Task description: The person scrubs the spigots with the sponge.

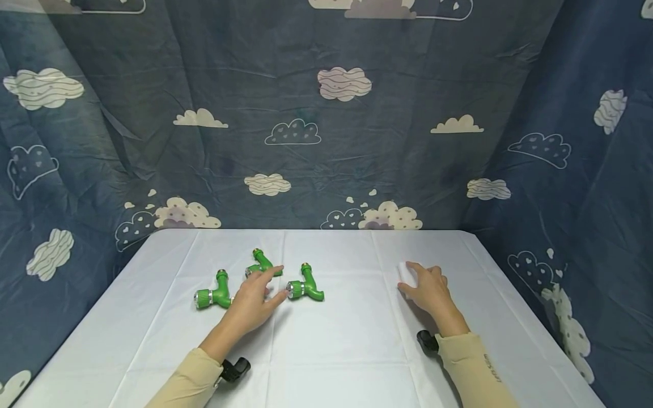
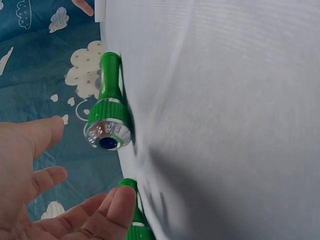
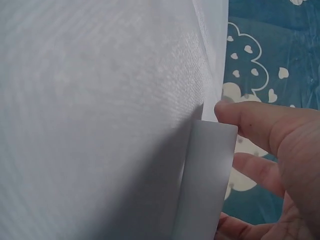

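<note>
Three green taps with clear-ended knobs lie on the left half of the white table. My left hand (image 1: 253, 300) reaches in among them, its fingers spread and nothing held. The right tap (image 1: 310, 286) lies just beyond its thumb, the back tap (image 1: 261, 263) by its index finger, and the left tap (image 1: 216, 292) is partly hidden behind the hand. In the left wrist view a tap (image 2: 111, 82) shows ahead of the thumb. On the right, my right hand (image 1: 431, 292) holds a smooth white block (image 3: 207, 175) between thumb and fingers; its lower end is out of frame.
A white cloth (image 1: 336, 334) with fold creases covers the table. Dark blue curtains (image 1: 285, 73) with cloud prints hang behind it and along both sides. A black wrist mount (image 1: 236, 370) is on the left wrist, another mount (image 1: 427, 341) on the right.
</note>
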Motion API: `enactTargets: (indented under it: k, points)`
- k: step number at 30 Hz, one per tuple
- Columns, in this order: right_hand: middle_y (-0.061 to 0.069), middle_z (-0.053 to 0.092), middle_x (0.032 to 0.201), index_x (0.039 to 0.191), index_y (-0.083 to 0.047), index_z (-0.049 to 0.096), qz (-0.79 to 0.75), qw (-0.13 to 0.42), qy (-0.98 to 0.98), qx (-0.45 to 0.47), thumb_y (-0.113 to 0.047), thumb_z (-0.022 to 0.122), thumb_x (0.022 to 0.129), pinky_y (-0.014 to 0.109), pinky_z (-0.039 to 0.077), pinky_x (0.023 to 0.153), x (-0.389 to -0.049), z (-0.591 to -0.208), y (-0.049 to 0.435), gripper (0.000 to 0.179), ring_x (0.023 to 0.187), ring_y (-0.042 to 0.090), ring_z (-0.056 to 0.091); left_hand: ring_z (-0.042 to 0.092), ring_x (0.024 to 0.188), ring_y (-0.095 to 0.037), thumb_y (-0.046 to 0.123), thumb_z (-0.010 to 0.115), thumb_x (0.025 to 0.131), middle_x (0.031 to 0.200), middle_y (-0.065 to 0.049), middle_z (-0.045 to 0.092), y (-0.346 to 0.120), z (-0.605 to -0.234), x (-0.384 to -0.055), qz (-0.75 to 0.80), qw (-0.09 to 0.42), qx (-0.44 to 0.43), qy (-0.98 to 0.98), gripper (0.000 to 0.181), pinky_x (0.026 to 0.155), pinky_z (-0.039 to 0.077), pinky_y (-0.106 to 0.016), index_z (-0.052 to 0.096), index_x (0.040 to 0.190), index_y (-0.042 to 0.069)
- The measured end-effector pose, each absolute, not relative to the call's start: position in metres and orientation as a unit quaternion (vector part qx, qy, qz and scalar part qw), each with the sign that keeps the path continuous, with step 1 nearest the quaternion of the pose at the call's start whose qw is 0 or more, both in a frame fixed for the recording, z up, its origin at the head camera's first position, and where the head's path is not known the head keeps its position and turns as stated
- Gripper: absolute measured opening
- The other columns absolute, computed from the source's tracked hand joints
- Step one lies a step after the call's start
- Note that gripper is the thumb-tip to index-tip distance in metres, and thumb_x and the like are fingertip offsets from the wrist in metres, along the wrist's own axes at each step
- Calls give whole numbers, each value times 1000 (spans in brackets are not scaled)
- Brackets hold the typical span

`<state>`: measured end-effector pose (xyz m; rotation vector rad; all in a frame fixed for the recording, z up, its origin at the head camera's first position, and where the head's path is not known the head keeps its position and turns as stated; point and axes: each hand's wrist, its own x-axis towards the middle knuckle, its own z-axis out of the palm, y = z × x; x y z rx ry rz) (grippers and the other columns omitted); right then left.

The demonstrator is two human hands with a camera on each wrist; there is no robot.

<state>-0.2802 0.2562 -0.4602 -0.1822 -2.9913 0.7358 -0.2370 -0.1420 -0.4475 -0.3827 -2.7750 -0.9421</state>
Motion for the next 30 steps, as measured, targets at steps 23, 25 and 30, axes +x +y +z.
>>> enactTargets:
  k: [23, 25, 30]
  points:
    - [43, 47, 144, 157, -2, 49, 265, 36, -962, -55, -29, 73, 101, 68, 55, 100, -281, -455, 260, 67, 124, 55, 53, 66, 90, -16, 24, 85, 94, 117, -10, 71, -126, -459, -254, -342, 39, -136, -929, 55, 76, 57, -35, 65, 145, 16]
    - [43, 47, 144, 157, -2, 50, 268, 39, -961, -49, -29, 73, 101, 68, 54, 100, -280, -454, 259, 66, 124, 56, 54, 66, 88, -14, 23, 86, 93, 116, -9, 73, -125, -460, -256, -345, 36, -136, -928, 55, 75, 57, -34, 67, 144, 15]
    - [43, 46, 145, 157, -3, 50, 274, 38, -960, -44, -29, 72, 102, 69, 54, 102, -279, -453, 258, 65, 127, 56, 53, 63, 83, -9, 19, 88, 91, 111, -6, 76, -124, -461, -261, -362, 28, -130, -923, 51, 72, 55, -31, 71, 139, 14]
